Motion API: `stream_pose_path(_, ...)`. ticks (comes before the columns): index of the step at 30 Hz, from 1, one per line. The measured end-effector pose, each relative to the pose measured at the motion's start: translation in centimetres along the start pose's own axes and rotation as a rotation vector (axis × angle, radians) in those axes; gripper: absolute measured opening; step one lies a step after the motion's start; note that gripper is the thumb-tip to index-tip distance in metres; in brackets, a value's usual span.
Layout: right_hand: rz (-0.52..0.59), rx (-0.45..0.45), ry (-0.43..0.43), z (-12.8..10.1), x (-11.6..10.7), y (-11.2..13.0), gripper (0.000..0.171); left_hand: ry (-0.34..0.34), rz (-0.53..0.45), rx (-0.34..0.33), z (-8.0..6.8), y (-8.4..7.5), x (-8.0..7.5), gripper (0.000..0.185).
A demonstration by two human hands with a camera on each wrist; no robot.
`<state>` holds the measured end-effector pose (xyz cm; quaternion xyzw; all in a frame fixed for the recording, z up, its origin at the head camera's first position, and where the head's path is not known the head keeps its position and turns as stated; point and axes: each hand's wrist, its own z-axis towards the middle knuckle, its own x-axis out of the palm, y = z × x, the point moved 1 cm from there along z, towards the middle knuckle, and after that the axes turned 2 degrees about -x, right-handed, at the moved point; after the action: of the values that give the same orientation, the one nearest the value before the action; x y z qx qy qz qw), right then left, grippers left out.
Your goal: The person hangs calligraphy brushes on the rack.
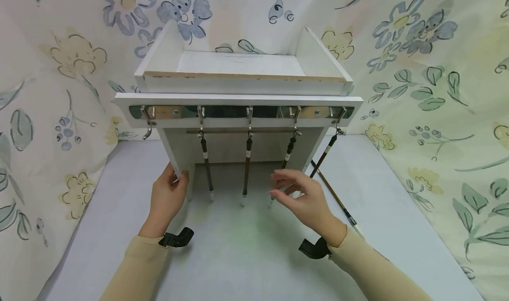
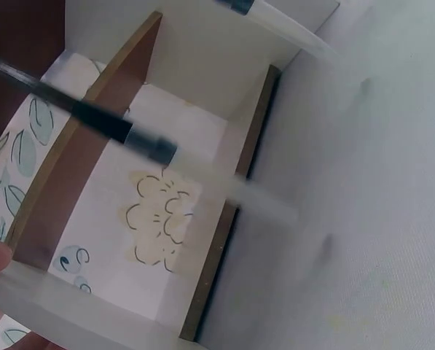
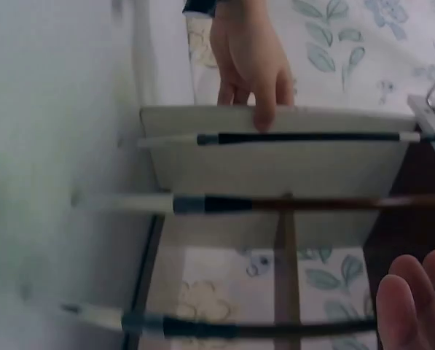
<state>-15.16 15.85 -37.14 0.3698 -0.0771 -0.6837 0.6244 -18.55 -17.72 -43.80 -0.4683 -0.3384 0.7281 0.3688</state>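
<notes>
Left hand (image 1: 166,198) grips the rack's side panel (image 1: 173,159); right hand (image 1: 305,200), fingers (image 1: 283,182) loosely spread and empty, partly hides the third hanging brush (image 1: 287,156).

No readable text, label or number appears.

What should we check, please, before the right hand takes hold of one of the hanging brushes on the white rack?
1. Rack steadied: ok. The left hand holds the white rack by its left side panel.
2. Right hand free: ok. The right hand hovers with relaxed fingers and holds nothing.
3. Nearest brush on its hook: ok. The fourth brush hangs just behind the fingers.
4. Free hook: ok. The leftmost hook is empty.
5. Loose brush: not ok. One brush on the table lies beside the rack, close to the right wrist.
6. Loop seating on hooks: cannot tell.
</notes>
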Motion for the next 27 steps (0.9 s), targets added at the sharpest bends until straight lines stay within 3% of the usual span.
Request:
stream_pose_path(6, -0.006, -0.031, -0.075, 0.0, -3.0, 1.5, 0.039, -0.004, 0.000, 0.006, -0.1, -0.1, 0.0, 0.046)
stream_pose_path(15, -0.113, 0.089, -0.132, -2.1, -5.9, 1.1, 0.048, -0.009, -0.007, 0.007, -0.1, 0.0, 0.0, 0.045)
stream_pose_path(22, -0.227, 0.185, -0.171, -4.5, -7.4, -1.6, 0.047, -0.003, -0.007, 0.009, -0.1, -0.1, 0.0, 0.046)
stream_pose_path(27, -0.309, 0.378, -0.194, -6.7, -8.4, -5.2, 0.040, 0.004, -0.006, 0.004, -0.1, -0.1, 0.0, 0.047)
